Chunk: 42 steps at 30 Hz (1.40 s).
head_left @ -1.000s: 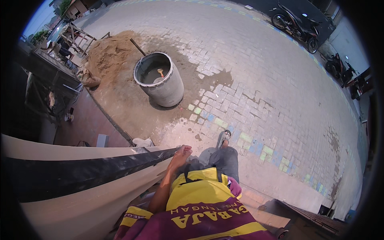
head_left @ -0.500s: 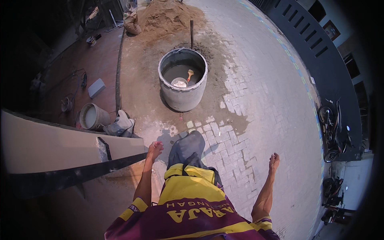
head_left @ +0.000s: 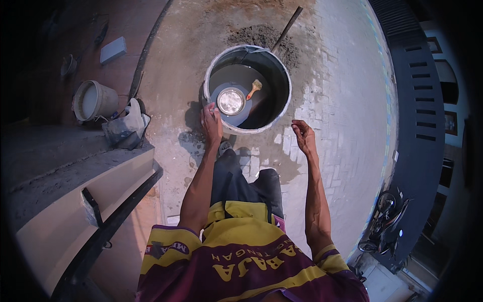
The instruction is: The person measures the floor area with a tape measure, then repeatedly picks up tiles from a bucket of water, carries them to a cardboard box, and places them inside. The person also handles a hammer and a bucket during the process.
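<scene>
The concrete cylinder (head_left: pixel 256 131) stands open-topped directly in front of the person, with grey liquid (head_left: pixel 234 75) inside. Within its opening, a round vessel (head_left: pixel 231 101) with a bright interior occupies the near left part. A brush (head_left: pixel 254 88) lies just right of the vessel, its reddish handle pointing toward it and its pale bristles directed away from the person. The left hand (head_left: pixel 211 123) is at the near left of the rim with its fingers partly extended and no object visible in its grasp; contact with the rim cannot be confirmed from this overhead angle. The right hand (head_left: pixel 304 137) is raised to the right of the cylinder, apart from the rim, with its fingers loosely bent and holding nothing. A pole (head_left: pixel 287 29) slants up beyond the far right rim, beside a patch of dark wet material (head_left: pixel 256 36) on the ground. To the left are a bucket (head_left: pixel 106 103) with pale contents, a crumpled grey sack (head_left: pixel 126 130) near it, and a pale rectangular block (head_left: pixel 113 50) farther away on the reddish floor (head_left: pixel 128 30).
</scene>
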### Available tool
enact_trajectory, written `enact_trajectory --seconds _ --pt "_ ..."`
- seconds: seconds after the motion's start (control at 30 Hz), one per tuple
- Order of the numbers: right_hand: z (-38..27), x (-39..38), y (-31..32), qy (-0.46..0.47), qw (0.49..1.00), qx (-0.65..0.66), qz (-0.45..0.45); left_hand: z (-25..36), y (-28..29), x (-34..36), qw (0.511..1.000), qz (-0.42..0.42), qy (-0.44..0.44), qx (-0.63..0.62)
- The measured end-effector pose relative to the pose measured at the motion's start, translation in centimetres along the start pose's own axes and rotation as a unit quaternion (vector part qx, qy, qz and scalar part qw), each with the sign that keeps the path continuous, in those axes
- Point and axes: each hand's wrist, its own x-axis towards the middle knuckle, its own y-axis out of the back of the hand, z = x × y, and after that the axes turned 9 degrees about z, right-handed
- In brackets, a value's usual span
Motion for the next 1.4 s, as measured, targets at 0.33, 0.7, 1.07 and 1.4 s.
enact_trajectory --seconds 0.33,0.7,1.07,1.4 --pt "16.2 23.3 -17.8 0.188 0.888 -0.372 -0.194 -4.1 -18.1 -6.4 0.948 -0.308 0.076 0.027" --pt "30.8 31.0 -29.5 0.226 0.887 -0.373 -0.151 -17.8 -32.0 -10.9 0.816 -0.22 0.512 0.156" --pt "31.5 36.2 -33.4 0.281 0.873 -0.345 -0.201 -28.1 -30.0 -9.7 0.753 -0.328 0.311 0.477" --pt "28.9 38.4 -35.3 0.216 0.873 -0.338 -0.278 -33.2 -29.3 -9.8 0.691 -0.459 0.396 0.395"
